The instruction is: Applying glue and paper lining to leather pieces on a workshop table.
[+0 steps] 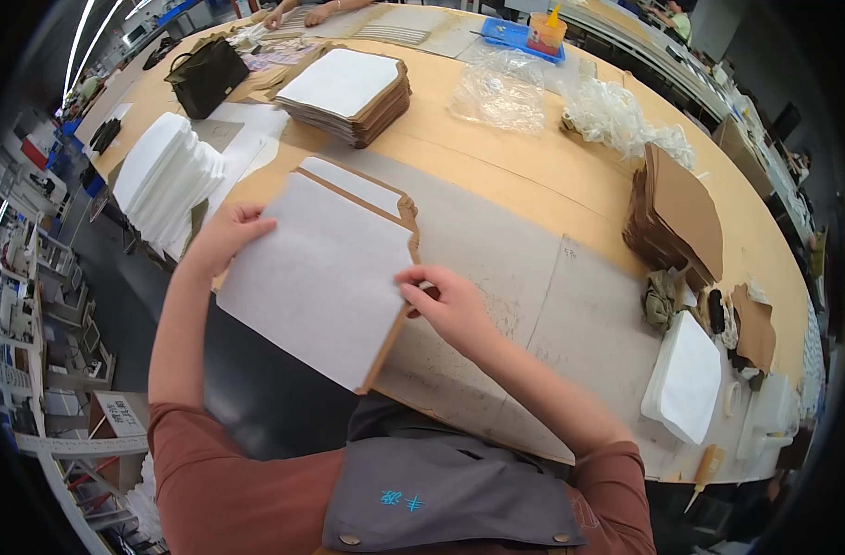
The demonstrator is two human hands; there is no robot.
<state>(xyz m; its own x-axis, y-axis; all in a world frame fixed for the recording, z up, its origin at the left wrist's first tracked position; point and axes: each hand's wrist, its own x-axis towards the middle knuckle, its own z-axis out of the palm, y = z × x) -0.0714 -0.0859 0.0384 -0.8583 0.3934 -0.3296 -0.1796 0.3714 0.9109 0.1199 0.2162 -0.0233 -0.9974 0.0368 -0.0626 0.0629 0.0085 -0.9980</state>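
Note:
My left hand [228, 242] and my right hand [444, 302] hold a large white-faced panel [316, 273] with a brown edge, tilted over the table's near edge. The left thumb lies on its upper left part, and the fingers pass behind it. On its right edge, my right thumb and fingers are closed in a pinch. Just beyond it lies another brown-edged panel [353, 188] with a white face, partly covered by the held one. A grey sheet [496, 277] covers the tabletop to the right of my hands.
A brown stack [344, 83] topped in white, a white stack [163, 171] and a dark handbag [207, 78] stand at far left. Rightward are brown panels [681, 213], white sheets [686, 375] and an awl [709, 467]. Plastic film [501, 88] lies far off; another person's hands [302, 14] are beyond.

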